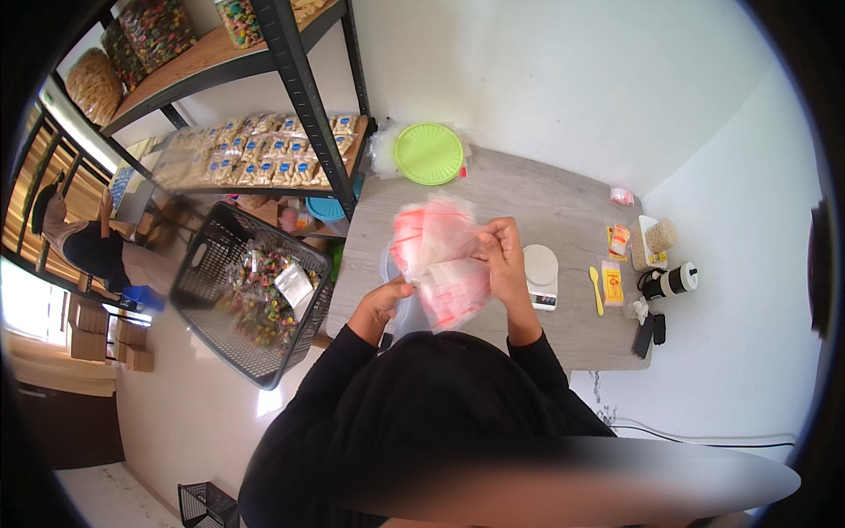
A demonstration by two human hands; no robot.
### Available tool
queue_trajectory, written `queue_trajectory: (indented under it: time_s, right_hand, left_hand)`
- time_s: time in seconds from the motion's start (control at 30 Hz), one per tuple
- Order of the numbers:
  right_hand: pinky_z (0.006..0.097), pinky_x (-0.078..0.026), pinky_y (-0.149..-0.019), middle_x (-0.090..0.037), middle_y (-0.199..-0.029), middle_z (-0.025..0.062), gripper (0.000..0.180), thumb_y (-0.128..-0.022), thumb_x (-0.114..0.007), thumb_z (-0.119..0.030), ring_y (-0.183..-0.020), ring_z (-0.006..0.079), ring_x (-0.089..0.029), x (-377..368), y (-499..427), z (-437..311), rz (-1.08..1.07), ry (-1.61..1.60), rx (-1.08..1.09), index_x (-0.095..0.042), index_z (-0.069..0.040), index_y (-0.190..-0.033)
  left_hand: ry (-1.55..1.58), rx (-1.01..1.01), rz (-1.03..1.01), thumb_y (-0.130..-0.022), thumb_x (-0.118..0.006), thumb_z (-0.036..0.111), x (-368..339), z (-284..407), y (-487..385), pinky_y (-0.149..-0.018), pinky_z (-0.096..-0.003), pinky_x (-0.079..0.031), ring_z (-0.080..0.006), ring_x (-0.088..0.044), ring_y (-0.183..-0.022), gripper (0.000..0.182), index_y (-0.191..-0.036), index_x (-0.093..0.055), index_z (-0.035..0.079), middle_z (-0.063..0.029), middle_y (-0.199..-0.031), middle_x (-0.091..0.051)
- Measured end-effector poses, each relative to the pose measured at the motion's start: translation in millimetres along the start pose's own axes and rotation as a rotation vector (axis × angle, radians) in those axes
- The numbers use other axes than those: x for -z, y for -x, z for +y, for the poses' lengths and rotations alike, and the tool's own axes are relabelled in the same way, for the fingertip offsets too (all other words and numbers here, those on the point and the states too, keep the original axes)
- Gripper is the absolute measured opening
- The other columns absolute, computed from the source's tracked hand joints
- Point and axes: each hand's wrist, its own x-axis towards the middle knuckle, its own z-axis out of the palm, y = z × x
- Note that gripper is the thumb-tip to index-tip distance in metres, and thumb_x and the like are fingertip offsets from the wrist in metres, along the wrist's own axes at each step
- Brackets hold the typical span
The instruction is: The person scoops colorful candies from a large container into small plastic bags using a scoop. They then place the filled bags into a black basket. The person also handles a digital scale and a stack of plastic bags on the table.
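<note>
Fanned out between my two hands is a bunch of clear plastic zip bags [449,290] with red-pink strips. My left hand [384,302] pinches the bunch at its lower left, thumb on top. With thumb and fingers, my right hand [505,254] grips the bags' right edge. Beneath them stands a pale translucent container [409,323], mostly hidden by the bags and my left arm. Close to the right of my right hand is a white kitchen scale [541,270] with a round plate.
A black plastic crate [264,376] of colourful packed sweets stands left of the grey table [568,185]. A shelf [360,142] holds packed snacks. A lime-green lid [429,153], yellow spoon [596,290], black-and-white bottle [670,280] and phone [643,336] lie around. Another person [92,244] is far left.
</note>
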Motion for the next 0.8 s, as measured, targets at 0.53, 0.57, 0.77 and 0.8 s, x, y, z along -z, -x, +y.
queue_trajectory:
  time_s: [0.53, 0.57, 0.77, 0.8]
  right_hand:
    - [0.0354, -0.044, -0.095, -0.053, -0.113, 0.0078, 0.073, -0.072, -0.075, -0.002, -0.106, 0.0198, -0.054, 14, -10, -20, -0.115, 0.416, 0.265, -0.048, -0.007, -0.14]
    - [0.0357, -0.044, -0.096, -0.052, -0.112, 0.0078, 0.077, -0.071, -0.076, -0.003, -0.106, 0.0202, -0.053, 13, -10, -20, -0.114, 0.453, 0.273, -0.047, -0.008, -0.142]
    - [0.0363, -0.041, -0.1, -0.049, -0.11, 0.006, 0.049, -0.067, -0.084, -0.006, -0.111, 0.0201, -0.051, 16, -13, -11, -0.117, 0.482, 0.28, -0.058, -0.007, -0.109]
    - [0.0362, -0.042, -0.1, -0.049, -0.109, 0.006, 0.043, -0.068, -0.082, -0.003, -0.111, 0.0204, -0.051, 19, -12, -9, -0.112, 0.497, 0.296, -0.057, -0.007, -0.102]
  left_hand:
    - [-0.418, 0.005, -0.104, -0.07, -0.082, 0.023, -29, 51, 9, -0.114, -0.0376, -0.029, -0.0264, -0.04, -0.138, 0.092, -0.147, -0.039, -0.002, -0.0144, -0.148, -0.045]
    - [-0.443, -0.025, -0.125, -0.069, -0.083, 0.023, -31, 50, 7, -0.115, -0.0376, -0.027, -0.0263, -0.038, -0.139, 0.094, -0.148, -0.038, -0.002, -0.014, -0.149, -0.043]
    - [-0.479, -0.091, -0.194, -0.068, -0.087, 0.029, -25, 43, -2, -0.117, -0.0383, -0.023, -0.0265, -0.031, -0.143, 0.104, -0.151, -0.032, -0.001, -0.0133, -0.153, -0.037]
    - [-0.441, -0.085, -0.195, -0.067, -0.088, 0.031, -21, 42, -2, -0.117, -0.0386, -0.023, -0.0265, -0.031, -0.143, 0.105, -0.151, -0.032, -0.001, -0.0135, -0.153, -0.037]
